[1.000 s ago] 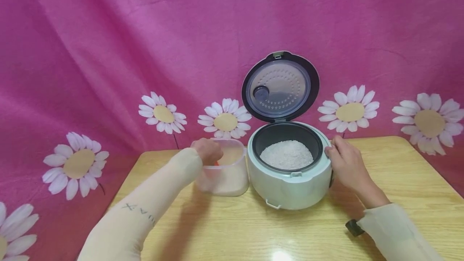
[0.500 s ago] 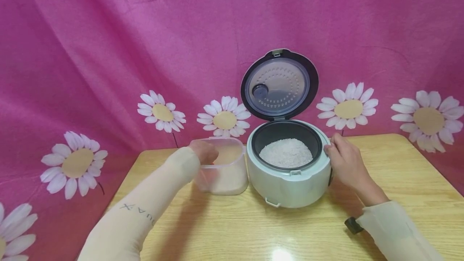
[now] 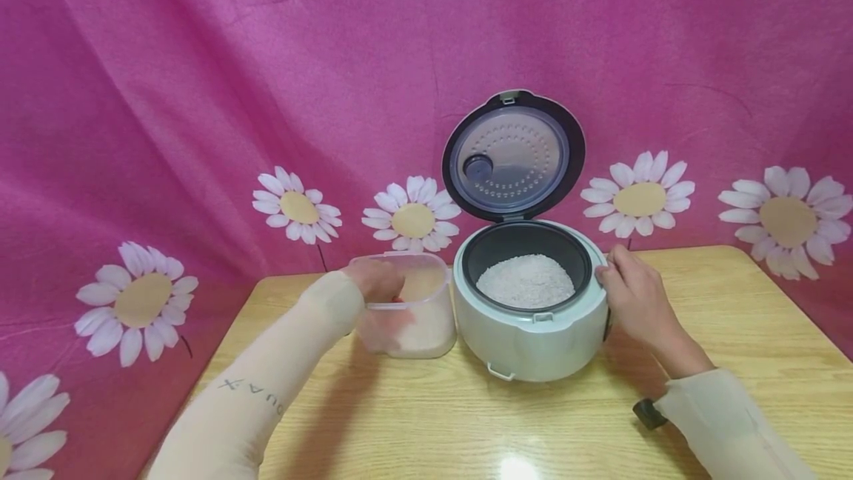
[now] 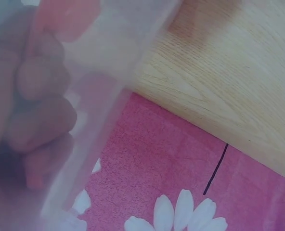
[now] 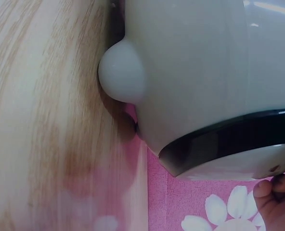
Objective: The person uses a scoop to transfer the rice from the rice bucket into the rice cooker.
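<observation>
In the head view my left hand [image 3: 378, 280] is down inside a translucent plastic container [image 3: 426, 328] of rice. Through the cloudy wall in the left wrist view, curled fingers [image 4: 44, 120] grip a red scoop [image 4: 70, 19]; its lower part is hidden. Against the container's right side stands a pale green rice cooker [image 3: 533, 350] with its lid [image 3: 516, 161] raised. White rice [image 3: 526, 281] is heaped in its dark inner pot [image 3: 486, 247]. My right hand [image 3: 636, 298] holds the cooker's right rim, and fingertips [image 5: 263, 188] appear beside the body in the right wrist view.
Both containers stand near the back of a wooden table [image 3: 413, 421]. A pink curtain [image 3: 333, 80] with printed daisies hangs right behind it. A small white handle loop [image 3: 501, 373] juts from the cooker's front. A dark strap piece [image 3: 648, 415] shows at the right sleeve.
My left hand has shifted slightly within the container, and the red of the scoop dipped from sight, then showed again. The right hand keeps its hold on the cooker's rim.
</observation>
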Tool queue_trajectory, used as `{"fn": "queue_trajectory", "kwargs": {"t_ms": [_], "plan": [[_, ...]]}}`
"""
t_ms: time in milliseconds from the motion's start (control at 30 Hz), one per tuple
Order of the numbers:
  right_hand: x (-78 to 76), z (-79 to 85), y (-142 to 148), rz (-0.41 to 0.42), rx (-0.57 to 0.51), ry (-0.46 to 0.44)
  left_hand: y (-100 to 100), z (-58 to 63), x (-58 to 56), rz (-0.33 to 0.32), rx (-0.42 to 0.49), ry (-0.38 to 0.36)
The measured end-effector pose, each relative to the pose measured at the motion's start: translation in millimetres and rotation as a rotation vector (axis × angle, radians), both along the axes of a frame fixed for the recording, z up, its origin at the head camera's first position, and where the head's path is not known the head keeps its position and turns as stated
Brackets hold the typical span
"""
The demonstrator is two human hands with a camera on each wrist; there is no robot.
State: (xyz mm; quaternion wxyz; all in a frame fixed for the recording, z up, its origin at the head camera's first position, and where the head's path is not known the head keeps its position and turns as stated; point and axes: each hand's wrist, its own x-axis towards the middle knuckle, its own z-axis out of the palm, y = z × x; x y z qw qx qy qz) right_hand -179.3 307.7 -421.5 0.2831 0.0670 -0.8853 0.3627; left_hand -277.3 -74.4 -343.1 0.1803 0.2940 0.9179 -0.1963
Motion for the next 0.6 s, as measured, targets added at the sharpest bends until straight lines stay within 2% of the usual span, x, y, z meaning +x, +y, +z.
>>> {"fn": "queue_trajectory", "kwargs": {"t_ms": [67, 100, 600], "plan": [[0.3, -0.6, 0.5, 0.002, -0.001, -0.007, 1.1, 0.4, 0.5, -0.042, 0.005, 0.004], [0.4, -0.9, 0.8, 0.003, -0.002, -0.009, 1.7, 0.6, 1.2, -0.036, 0.011, -0.001], [-0.4, -1.1, 0.2, 0.006, -0.006, -0.002, 14.5, -2.3, 1.2, 0.106, 0.192, -0.069]]}}
